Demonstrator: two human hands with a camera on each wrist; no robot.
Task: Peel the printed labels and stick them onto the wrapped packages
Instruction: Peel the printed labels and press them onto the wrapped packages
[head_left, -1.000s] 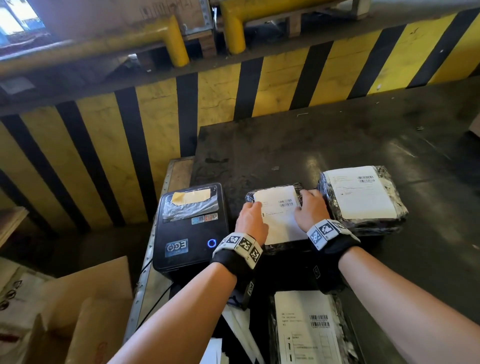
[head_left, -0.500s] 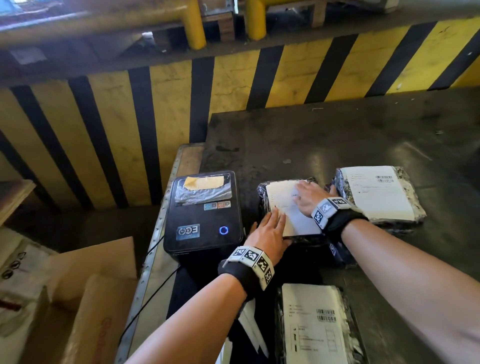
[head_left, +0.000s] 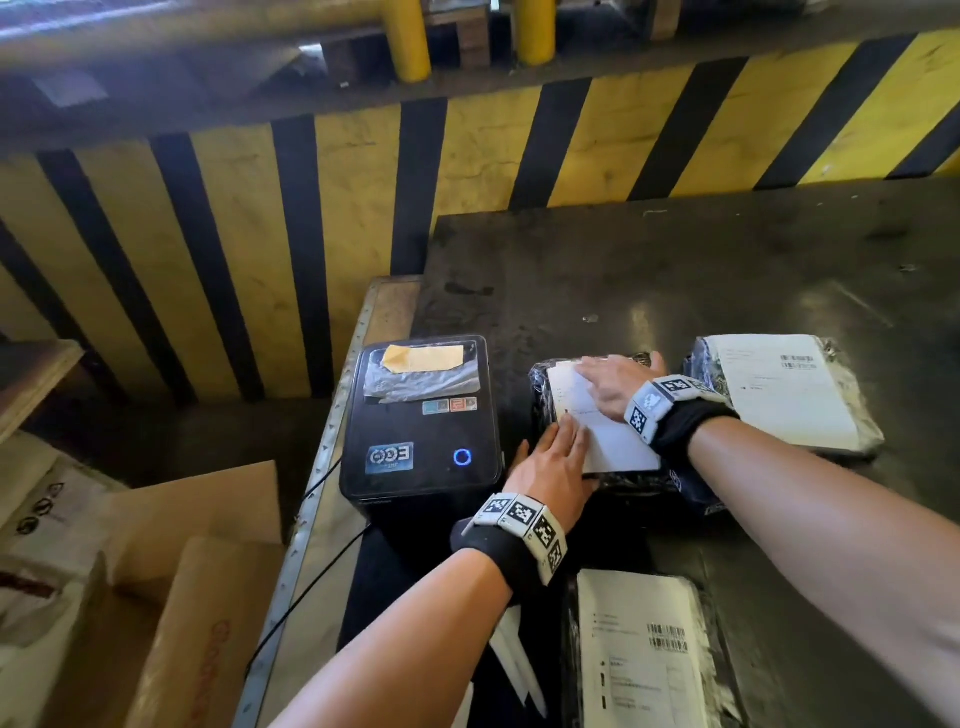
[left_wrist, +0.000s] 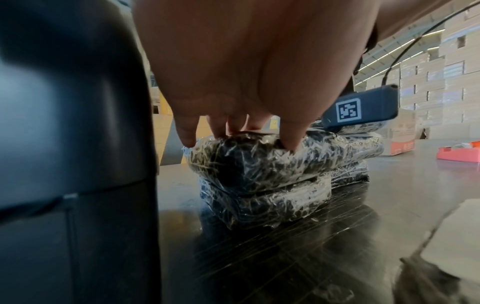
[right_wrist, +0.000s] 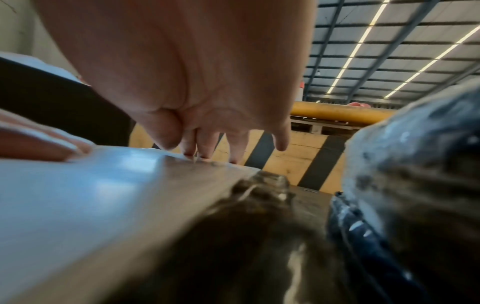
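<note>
Fingers (head_left: 571, 441) of the left hand (head_left: 550, 462) and right hand (head_left: 610, 382) are lying flat, pressing the label (head_left: 608, 431) onto the middle package (head_left: 540, 387) on the tabletop (head_left: 675, 270), probably next needing another peeled label.

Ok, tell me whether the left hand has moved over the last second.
Yes. The left hand has slid from the middle of the label toward the near left corner of the package, closer to the label printer.
</note>
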